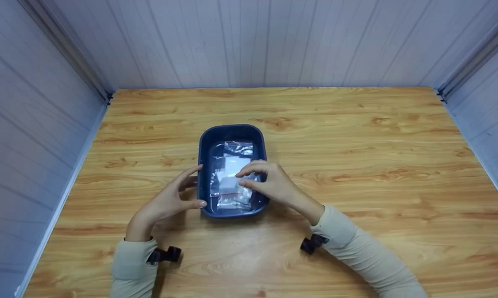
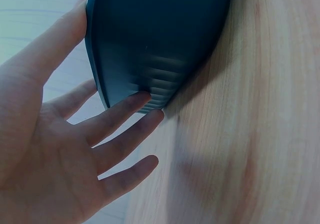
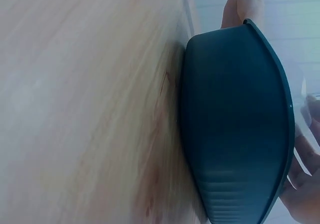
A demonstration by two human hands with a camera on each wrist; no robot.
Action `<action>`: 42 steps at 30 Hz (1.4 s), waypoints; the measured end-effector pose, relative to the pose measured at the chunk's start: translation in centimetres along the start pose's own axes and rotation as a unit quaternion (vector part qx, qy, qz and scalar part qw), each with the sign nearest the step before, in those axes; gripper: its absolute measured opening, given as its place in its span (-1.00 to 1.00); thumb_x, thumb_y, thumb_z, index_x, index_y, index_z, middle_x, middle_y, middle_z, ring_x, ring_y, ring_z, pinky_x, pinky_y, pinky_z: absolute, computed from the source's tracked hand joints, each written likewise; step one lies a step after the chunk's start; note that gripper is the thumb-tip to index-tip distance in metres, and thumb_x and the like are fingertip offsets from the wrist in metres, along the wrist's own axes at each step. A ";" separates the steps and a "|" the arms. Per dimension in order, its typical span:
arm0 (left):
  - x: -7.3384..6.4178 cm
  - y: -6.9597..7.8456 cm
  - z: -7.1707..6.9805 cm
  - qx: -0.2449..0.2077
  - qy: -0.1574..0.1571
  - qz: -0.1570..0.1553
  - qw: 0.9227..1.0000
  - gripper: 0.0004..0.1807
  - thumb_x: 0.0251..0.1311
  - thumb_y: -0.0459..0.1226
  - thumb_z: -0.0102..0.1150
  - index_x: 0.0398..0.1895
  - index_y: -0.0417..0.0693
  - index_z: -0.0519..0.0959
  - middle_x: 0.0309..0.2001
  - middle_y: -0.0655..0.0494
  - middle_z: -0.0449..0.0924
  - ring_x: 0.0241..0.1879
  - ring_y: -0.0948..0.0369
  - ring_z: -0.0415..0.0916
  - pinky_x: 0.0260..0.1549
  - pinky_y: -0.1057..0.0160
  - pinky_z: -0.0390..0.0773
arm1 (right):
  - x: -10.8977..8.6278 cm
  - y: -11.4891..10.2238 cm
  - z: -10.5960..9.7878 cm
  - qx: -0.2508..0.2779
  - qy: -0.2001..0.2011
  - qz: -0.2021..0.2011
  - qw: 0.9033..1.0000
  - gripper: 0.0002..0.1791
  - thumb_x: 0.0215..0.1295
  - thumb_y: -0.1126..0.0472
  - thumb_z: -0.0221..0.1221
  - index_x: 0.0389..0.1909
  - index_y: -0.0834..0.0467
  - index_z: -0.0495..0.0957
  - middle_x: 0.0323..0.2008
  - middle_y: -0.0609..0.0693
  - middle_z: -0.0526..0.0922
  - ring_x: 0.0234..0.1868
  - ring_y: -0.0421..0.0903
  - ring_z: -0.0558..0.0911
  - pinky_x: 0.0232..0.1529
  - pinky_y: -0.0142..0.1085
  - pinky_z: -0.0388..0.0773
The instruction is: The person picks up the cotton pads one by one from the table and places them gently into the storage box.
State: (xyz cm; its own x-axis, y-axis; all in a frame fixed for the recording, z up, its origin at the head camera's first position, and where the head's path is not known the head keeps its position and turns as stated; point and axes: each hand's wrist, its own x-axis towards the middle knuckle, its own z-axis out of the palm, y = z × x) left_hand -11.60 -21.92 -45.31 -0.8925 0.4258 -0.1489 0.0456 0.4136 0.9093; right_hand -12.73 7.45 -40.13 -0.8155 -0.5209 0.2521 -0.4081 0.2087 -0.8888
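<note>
A dark blue plastic bin (image 1: 232, 214) stands on the table, with several clear zip bags (image 1: 226, 192) inside, some holding something flat and white. My left hand (image 1: 166, 203) rests against the bin's left side. Its thumb and index finger touch the rim, and the other fingers spread along the outer wall (image 2: 150, 44) in the left wrist view. Over the bin's right rim reaches my right hand (image 1: 271, 180), thumb and index finger pinching a clear zip bag above the pile. In the right wrist view the bin wall (image 3: 235, 114) hides much of that hand.
The wood-grain table (image 1: 377, 165) extends around the bin. Pale panel walls (image 1: 249, 45) enclose it at the back and on both sides. A small black camera (image 1: 166, 254) is strapped to each sleeve.
</note>
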 end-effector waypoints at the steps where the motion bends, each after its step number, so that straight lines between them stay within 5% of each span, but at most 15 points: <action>1: 0.0 0.0 0.0 0.001 0.000 0.002 1.000 0.01 0.10 -0.22 0.45 0.57 0.04 0.05 0.42 -0.30 0.21 0.40 -0.22 0.15 0.39 -0.25 0.05 | 0.0 0.0 0.0 -0.001 -0.001 -0.001 1.000 -0.84 0.24 0.40 0.31 -0.17 0.37 0.69 -0.16 0.19 0.70 -0.06 0.08 0.61 -0.01 -0.11 0.54; 12: -0.1 0.3 -0.1 0.007 -0.002 -0.010 1.000 0.03 0.10 -0.21 0.45 0.57 0.09 0.04 0.44 -0.30 0.18 0.42 -0.22 0.12 0.39 -0.25 0.03 | -0.2 3.4 -0.3 -0.001 0.009 0.007 1.000 -0.81 0.27 0.29 0.32 -0.13 0.27 0.71 -0.13 0.07 0.71 0.00 -0.04 0.61 0.15 -0.06 0.50; 22: -0.2 0.3 -0.1 0.006 -0.001 -0.023 1.000 0.04 0.08 -0.18 0.46 0.58 0.15 0.03 0.47 -0.28 0.11 0.42 -0.23 0.12 0.39 -0.22 0.08 | -1.0 2.8 -1.3 0.031 0.020 0.000 0.999 -0.80 0.33 0.24 0.28 -0.10 0.24 0.70 -0.10 0.02 0.70 0.02 -0.08 0.61 0.23 -0.16 0.44; 32: -0.1 0.5 -0.2 0.020 0.003 -0.023 1.000 0.07 0.06 -0.11 0.48 0.58 0.17 0.01 0.48 -0.24 0.10 0.36 -0.22 0.20 0.34 -0.21 0.21 | -2.0 2.5 -2.3 0.041 0.041 0.015 0.998 -0.80 0.33 0.28 0.27 -0.10 0.28 0.69 -0.09 0.05 0.70 -0.10 -0.05 0.66 -0.06 -0.20 0.65; 42: -0.5 1.3 0.0 0.065 0.018 -0.012 0.998 0.05 0.08 -0.04 0.47 0.57 0.27 0.03 0.51 -0.02 0.08 0.34 -0.11 0.23 0.29 -0.31 0.20 | -2.9 1.7 -3.5 -0.012 0.075 0.001 0.997 -0.84 0.33 0.28 0.27 -0.12 0.19 0.72 -0.11 -0.05 0.73 -0.03 -0.11 0.63 0.03 -0.23 0.53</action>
State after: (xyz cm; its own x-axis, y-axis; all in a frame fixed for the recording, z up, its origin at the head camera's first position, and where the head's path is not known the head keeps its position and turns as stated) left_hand -11.14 -21.60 -44.01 -0.9095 0.3862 -0.1538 0.0798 0.5254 0.8471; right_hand -12.44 12.18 -41.02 -0.8683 -0.3905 0.3060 -0.4139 0.2301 -0.8808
